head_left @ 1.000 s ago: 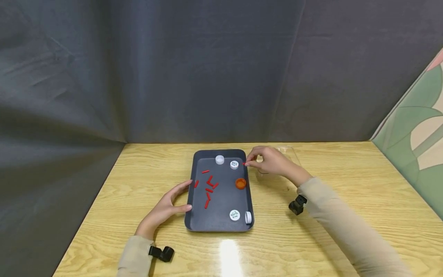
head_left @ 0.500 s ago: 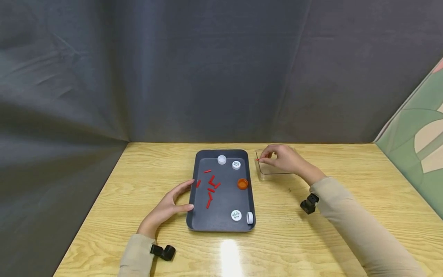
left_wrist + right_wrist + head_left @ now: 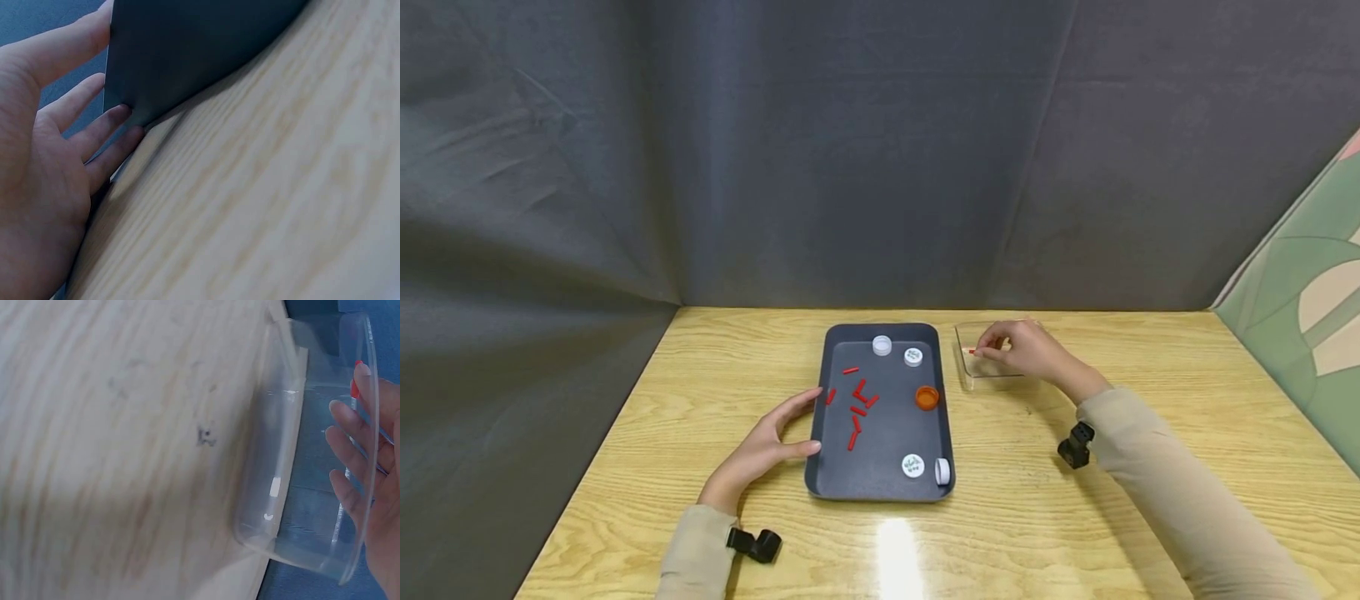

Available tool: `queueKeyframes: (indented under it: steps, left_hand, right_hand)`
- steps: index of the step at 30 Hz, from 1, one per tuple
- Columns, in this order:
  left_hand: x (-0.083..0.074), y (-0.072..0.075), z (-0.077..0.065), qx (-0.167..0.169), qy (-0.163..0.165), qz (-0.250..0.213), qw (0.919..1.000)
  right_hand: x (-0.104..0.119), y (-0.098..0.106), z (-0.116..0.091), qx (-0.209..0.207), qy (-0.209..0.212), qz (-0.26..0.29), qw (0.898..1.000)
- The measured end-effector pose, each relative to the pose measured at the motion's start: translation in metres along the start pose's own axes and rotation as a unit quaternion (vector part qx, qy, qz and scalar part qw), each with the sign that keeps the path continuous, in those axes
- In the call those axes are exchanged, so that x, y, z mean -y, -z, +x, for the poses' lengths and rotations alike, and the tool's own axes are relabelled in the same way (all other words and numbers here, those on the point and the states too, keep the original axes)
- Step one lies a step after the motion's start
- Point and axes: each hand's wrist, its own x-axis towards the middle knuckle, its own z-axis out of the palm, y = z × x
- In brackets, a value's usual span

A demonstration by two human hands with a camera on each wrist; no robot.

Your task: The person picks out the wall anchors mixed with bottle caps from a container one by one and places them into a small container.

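Note:
My right hand (image 3: 1028,352) pinches a small red stick (image 3: 972,351) between thumb and fingertips. That hand is at the mouth of a clear plastic box (image 3: 992,382), which stands right of the dark tray (image 3: 878,467). In the right wrist view the red stick (image 3: 355,389) shows through the wall of the box (image 3: 256,506), at the thumb and forefinger. My left hand (image 3: 758,457) rests against the tray's left edge, thumb and fingers spread. Several more red sticks (image 3: 859,411) lie loose in the tray's left half.
Along the tray's right side are an orange cap (image 3: 927,398), two printed white caps (image 3: 913,357) and a white cap on its edge (image 3: 942,472). A white cap (image 3: 882,345) lies near the far rim. A dark cloth (image 3: 865,167) rises behind the wooden table (image 3: 700,367).
My right hand has carried the red stick rightward from the tray's far right rim to the clear box. The left hand keeps its place at the tray edge.

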Motion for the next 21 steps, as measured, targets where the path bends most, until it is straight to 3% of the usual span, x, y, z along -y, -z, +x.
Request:
queueKeyframes:
  steps: [21]
  left_hand:
    - [-0.0003,-0.0002,0.0000,-0.001,0.001,-0.005,1.0000]
  right_hand:
    - [-0.0044,-0.0050,-0.0024,0.008,-0.017,0.013,1.000]
